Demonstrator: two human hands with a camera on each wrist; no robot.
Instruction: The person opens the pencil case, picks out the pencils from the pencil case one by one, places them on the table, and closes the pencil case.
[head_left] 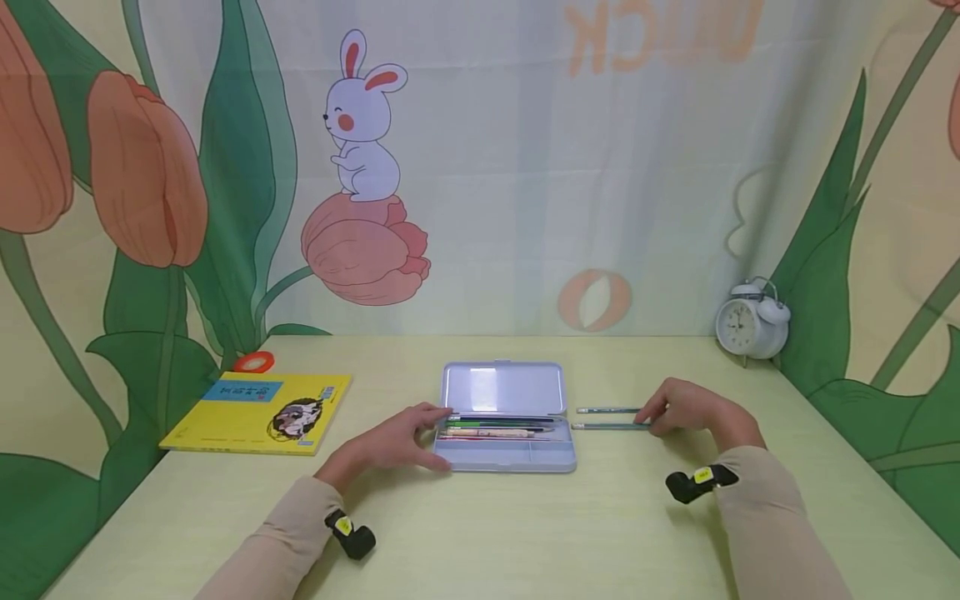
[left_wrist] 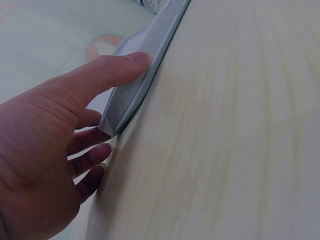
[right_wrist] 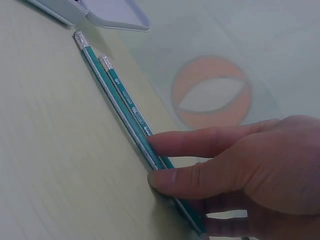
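Observation:
An open white pencil case [head_left: 480,467] lies on the table, its lid tilted back, with several pencils [head_left: 495,423] in the rear part of the tray. My left hand [head_left: 397,437] holds the case's left end; in the left wrist view its thumb [left_wrist: 125,67] lies against the front edge and the other fingers are round the side. To the right of the case lie two green pencils, a nearer one [right_wrist: 112,97] and a farther one [right_wrist: 128,102], eraser ends toward the case. With thumb and index finger my right hand [head_left: 686,408] pinches the nearer pencil, close beside the farther one.
A yellow book [head_left: 255,417] lies at the left of the table, with a red ring-shaped object [head_left: 253,362] behind it. At the back right corner stands a white alarm clock [head_left: 750,321]. A printed curtain [head_left: 487,250] hangs behind the table.

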